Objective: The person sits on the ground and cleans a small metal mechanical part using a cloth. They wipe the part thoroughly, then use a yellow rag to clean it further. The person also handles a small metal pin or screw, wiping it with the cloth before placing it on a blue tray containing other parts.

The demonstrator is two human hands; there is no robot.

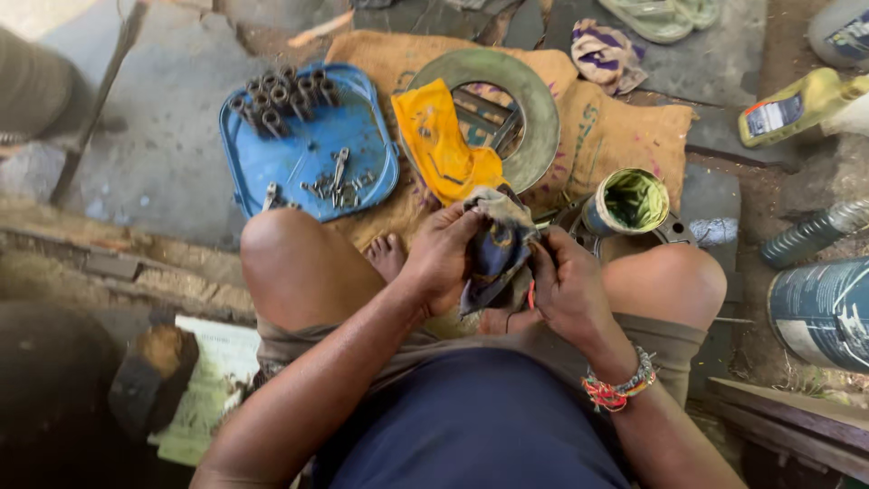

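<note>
We sit with knees bent. Our left hand point(444, 254) and right hand point(566, 285) both clench a dark rag point(496, 246) between them, close to our lap. Just beyond the hands lie a yellow cloth point(439, 136), a metal ring point(534, 91), a blue tray point(308, 154) of bolts point(285, 95) and an open tin point(629, 201).

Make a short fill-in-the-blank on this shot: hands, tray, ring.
1. Both hands, left and right, grip a dark ____.
2. The springs and bolts lie in a ____ tray.
3. A yellow cloth is draped over the metal ____.
4. The open can stands on the person's ____ side.

Missing: rag; blue; ring; right
</note>
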